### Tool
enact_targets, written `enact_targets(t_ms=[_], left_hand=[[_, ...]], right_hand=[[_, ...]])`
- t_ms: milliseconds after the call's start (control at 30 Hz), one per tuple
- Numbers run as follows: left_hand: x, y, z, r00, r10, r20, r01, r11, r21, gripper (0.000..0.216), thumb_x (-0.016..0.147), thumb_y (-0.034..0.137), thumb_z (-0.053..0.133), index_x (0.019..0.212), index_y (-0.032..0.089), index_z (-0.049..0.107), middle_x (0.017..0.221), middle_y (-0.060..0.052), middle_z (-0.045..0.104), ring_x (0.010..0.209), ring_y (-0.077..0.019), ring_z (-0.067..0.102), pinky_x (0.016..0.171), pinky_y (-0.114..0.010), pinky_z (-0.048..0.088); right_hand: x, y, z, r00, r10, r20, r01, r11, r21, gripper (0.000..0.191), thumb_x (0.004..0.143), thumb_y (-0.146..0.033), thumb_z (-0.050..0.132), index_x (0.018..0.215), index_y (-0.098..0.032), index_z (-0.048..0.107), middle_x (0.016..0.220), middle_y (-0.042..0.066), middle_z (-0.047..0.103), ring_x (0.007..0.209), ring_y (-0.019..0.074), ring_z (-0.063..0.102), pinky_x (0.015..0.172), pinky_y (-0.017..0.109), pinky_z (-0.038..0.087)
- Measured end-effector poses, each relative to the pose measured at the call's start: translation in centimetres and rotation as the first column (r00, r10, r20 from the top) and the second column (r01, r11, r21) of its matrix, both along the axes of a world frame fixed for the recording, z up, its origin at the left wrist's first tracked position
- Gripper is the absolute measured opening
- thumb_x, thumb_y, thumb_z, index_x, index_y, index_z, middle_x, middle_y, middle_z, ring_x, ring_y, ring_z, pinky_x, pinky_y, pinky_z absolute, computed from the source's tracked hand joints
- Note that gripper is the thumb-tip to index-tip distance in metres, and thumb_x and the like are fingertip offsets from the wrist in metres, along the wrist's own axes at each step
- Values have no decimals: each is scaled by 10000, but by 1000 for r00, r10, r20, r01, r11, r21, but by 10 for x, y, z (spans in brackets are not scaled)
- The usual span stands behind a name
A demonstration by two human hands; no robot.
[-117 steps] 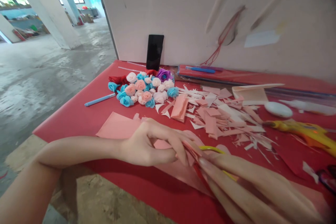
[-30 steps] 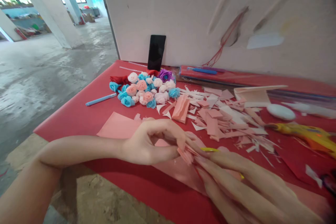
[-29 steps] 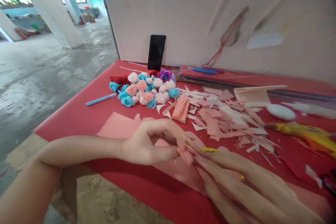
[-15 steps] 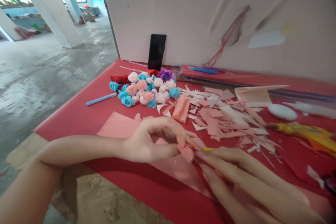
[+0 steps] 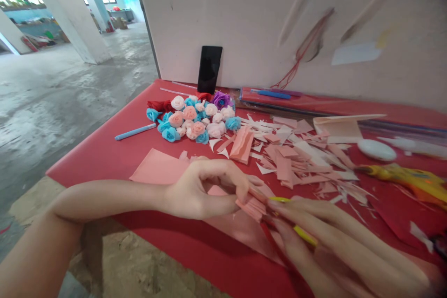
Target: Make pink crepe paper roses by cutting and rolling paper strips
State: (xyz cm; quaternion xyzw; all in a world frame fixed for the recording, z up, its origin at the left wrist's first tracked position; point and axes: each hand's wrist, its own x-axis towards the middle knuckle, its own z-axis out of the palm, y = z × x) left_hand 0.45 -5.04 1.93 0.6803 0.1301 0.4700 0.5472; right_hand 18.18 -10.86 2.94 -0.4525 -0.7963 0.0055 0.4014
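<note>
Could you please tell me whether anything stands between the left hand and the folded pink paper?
Nothing visible does: the left hand pinches the folded pink paper, the right hand is at its other end, and paper scraps lie beyond.

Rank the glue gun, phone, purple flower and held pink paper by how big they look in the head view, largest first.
1. Glue gun, though the picture's edge cuts it off
2. Phone
Below these, unranked: purple flower and pink paper; the paper is partly covered and nearer the camera.

Red table (image 5: pixel 94 151): flowers (image 5: pixel 189 112), paper scraps (image 5: pixel 284 167)
</note>
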Motion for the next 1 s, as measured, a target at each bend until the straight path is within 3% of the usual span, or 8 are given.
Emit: enact_targets(t_ms=[267, 500, 667, 867, 1000], left_hand=[[-2, 1, -2, 1000, -27, -9, 27, 999, 22, 141, 726, 11, 508, 655, 133, 510, 709, -64, 651, 817, -171, 654, 841, -357, 498], [0, 0, -2, 999, -5, -36, 8, 997, 72, 139, 724, 47, 493, 620, 139, 489, 673, -70, 644, 791, -190, 656, 774, -340, 529], [1, 0, 0, 997, 24, -79, -11, 989, 151, 157, 692, 36, 478, 593, 158, 495, 625, -40, 647, 723, -151, 657, 838, -313, 514], [1, 0, 2, 989, 5, -147, 20, 986, 166, 165, 639, 36, 453, 566, 181, 483, 605, -28, 662, 712, -141, 660, 857, -299, 504], [1, 2, 2, 985, -31, -169, 68, 974, 215, 176, 645, 27, 433, 567, 182, 466, 650, -44, 687, 709, -145, 669, 861, -315, 506]], right_hand=[[-2, 3, -1, 1000, -9, -9, 9, 999, 43, 141, 809, -158, 526, 921, -236, 560, 802, -16, 616, 634, 116, 577, 610, 235, 482], [-2, 1, 1, 1000, -14, 10, 13, 997, 77, 112, 806, -164, 538, 898, -222, 566, 797, -12, 628, 653, 114, 594, 661, 228, 492], [-6, 5, 1, 990, -3, -143, 0, 1000, -21, 148, 795, -130, 512, 861, -248, 571, 777, -19, 632, 626, 122, 593, 595, 223, 503], [-7, 13, 2, 941, 57, -335, -140, 963, -231, 123, 754, -163, 555, 763, -273, 609, 644, -45, 618, 498, 97, 565, 463, 155, 483], [-7, 15, 6, 892, 67, -446, -203, 943, -264, 131, 734, -149, 554, 705, -269, 595, 621, -65, 602, 497, 66, 553, 446, 83, 464]])
